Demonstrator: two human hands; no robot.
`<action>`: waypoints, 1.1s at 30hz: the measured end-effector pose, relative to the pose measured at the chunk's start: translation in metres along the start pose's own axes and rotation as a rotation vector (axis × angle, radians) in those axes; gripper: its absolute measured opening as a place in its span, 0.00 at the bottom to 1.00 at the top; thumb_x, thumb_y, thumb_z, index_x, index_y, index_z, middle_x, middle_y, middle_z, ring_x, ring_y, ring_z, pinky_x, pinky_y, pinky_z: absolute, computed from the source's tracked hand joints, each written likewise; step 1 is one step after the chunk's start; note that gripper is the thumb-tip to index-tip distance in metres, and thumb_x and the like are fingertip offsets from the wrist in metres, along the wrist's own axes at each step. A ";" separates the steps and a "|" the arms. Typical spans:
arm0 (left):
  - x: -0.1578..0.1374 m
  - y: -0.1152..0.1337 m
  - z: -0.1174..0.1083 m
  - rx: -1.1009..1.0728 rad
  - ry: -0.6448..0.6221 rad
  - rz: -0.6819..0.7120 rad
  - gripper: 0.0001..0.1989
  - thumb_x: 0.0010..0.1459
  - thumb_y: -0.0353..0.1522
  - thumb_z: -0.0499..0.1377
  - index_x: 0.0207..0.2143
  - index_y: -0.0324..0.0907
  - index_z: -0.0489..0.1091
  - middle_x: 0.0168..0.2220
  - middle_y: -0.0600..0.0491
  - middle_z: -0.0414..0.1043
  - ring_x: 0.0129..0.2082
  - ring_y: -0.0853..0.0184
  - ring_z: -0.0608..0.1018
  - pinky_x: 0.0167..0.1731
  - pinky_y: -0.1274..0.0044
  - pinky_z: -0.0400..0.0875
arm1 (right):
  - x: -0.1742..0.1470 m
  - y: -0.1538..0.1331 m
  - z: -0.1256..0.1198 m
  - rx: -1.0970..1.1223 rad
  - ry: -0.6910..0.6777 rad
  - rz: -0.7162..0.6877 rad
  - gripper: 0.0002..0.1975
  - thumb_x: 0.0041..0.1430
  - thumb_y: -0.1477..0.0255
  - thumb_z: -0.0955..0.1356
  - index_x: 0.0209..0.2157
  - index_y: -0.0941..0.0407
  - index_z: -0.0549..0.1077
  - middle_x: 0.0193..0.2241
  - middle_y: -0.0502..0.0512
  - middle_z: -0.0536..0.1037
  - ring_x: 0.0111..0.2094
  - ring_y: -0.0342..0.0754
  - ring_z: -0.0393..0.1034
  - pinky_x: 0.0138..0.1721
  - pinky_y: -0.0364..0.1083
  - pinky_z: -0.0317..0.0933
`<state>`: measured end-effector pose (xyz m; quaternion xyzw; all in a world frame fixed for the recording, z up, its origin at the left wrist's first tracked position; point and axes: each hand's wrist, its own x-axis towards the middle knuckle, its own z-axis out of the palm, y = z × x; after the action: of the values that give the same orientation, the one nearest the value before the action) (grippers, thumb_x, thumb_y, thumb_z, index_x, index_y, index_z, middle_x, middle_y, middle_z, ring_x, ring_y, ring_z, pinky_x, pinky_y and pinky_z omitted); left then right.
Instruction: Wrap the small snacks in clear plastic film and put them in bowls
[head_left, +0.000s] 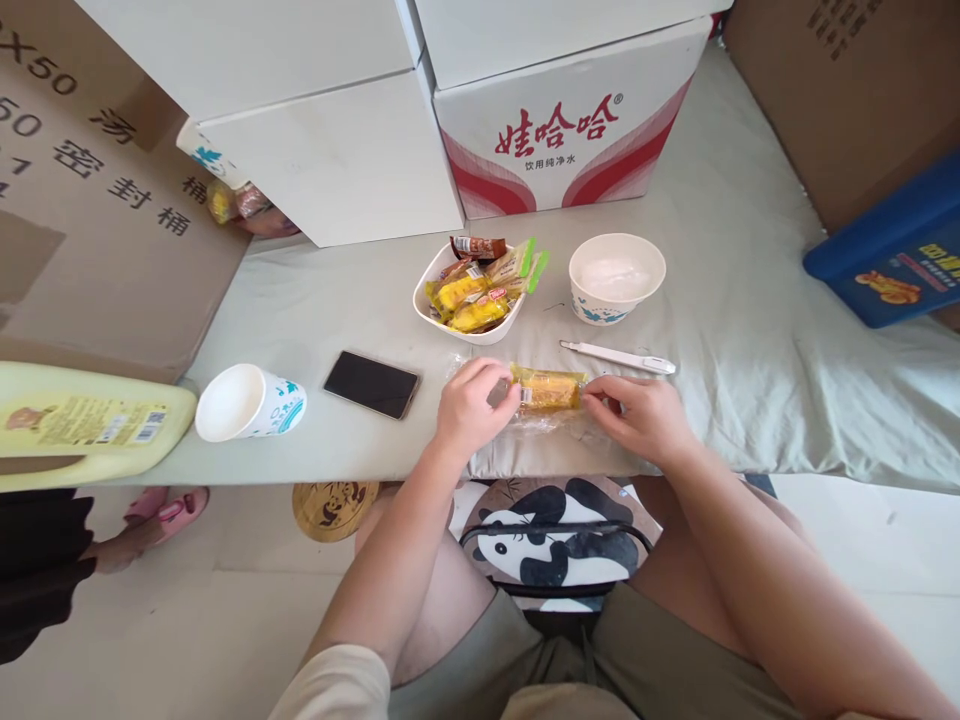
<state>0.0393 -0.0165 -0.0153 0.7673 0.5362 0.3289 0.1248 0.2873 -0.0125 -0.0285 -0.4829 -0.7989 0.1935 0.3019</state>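
Observation:
A yellow wrapped snack (551, 390) lies level between my hands, close to the front edge of the cloth-covered surface. My left hand (474, 400) is closed at its left end, thumb and fingers curled together. At the other end, my right hand (637, 412) pinches the wrapper. Crumpled clear plastic film (547, 422) spreads beneath the snack. Just beyond my right hand is a white utility knife (619, 356). Behind the snack, a white bowl (491, 338) holds several wrapped snacks, yellow, brown and green-edged. A paper bowl (616, 272) with clear plastic inside stands to its right.
A phone (372, 383) lies left of my hands, then a tipped paper cup (251, 402) and a pale yellow jug (90, 425). White cartons (562, 130) line the back. Brown boxes (112, 200) flank them; a blue container (892, 245) is at right. Someone's pink-shod foot (169, 515) shows below left.

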 end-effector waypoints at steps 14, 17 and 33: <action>-0.002 -0.006 0.001 -0.008 -0.348 -0.046 0.26 0.55 0.32 0.64 0.57 0.46 0.67 0.60 0.45 0.65 0.61 0.55 0.71 0.61 0.62 0.69 | 0.002 0.000 0.006 0.061 -0.107 -0.017 0.09 0.61 0.69 0.67 0.43 0.53 0.73 0.45 0.58 0.77 0.41 0.52 0.75 0.39 0.50 0.68; -0.003 -0.009 0.004 0.015 -0.330 -0.059 0.29 0.55 0.34 0.65 0.59 0.45 0.64 0.62 0.42 0.63 0.63 0.53 0.69 0.62 0.60 0.67 | 0.002 0.000 0.006 0.063 -0.106 -0.016 0.09 0.61 0.69 0.67 0.43 0.53 0.73 0.44 0.58 0.77 0.39 0.52 0.74 0.39 0.50 0.68; -0.004 0.005 0.006 -0.083 -0.252 -0.066 0.32 0.51 0.36 0.67 0.57 0.45 0.63 0.50 0.46 0.72 0.49 0.57 0.77 0.50 0.65 0.73 | 0.003 -0.003 0.014 -0.074 -0.192 -0.025 0.27 0.57 0.70 0.69 0.58 0.52 0.65 0.52 0.62 0.76 0.49 0.61 0.73 0.47 0.58 0.67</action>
<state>0.0463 -0.0209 -0.0183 0.7786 0.5271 0.2475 0.2338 0.2749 -0.0116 -0.0366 -0.4631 -0.8366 0.2056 0.2085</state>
